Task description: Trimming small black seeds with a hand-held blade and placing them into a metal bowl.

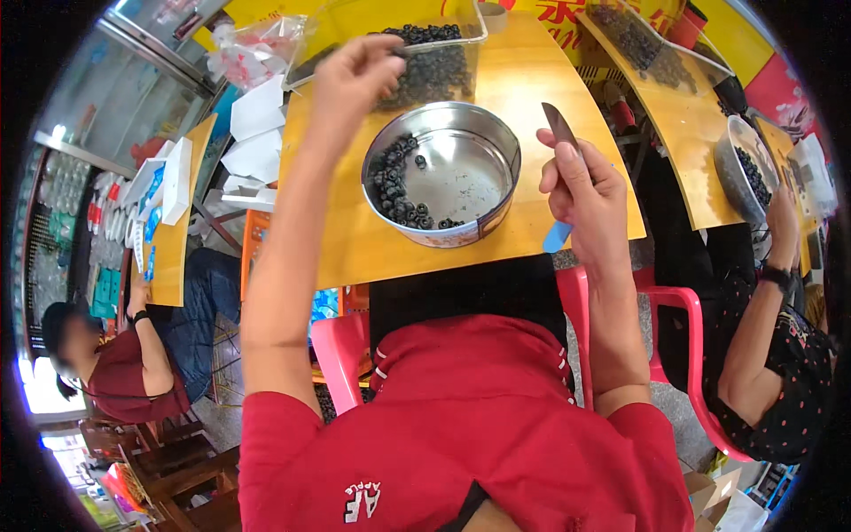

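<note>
In my right hand (587, 188) is a small knife (559, 126), its dark blade pointing up and its blue handle end showing below my fingers. My left hand (356, 78) is raised over the near edge of a clear plastic bin (474, 53), its fingers curled together; anything between them is too small to make out. The bin holds many small black round pieces (436, 75). Between my hands a round metal tin (507, 197) stands on the table. More small black round pieces (390, 188) are gathered along its left side, some showing a hole or ring.
The wooden table (532, 80) has my pink chair (337, 359) at its near edge. At right, a person's hand (782, 226) is at a clear bowl (743, 168) of black pieces. Another person (133, 368) sits at left. White boxes (257, 124) stand beyond the table's left edge.
</note>
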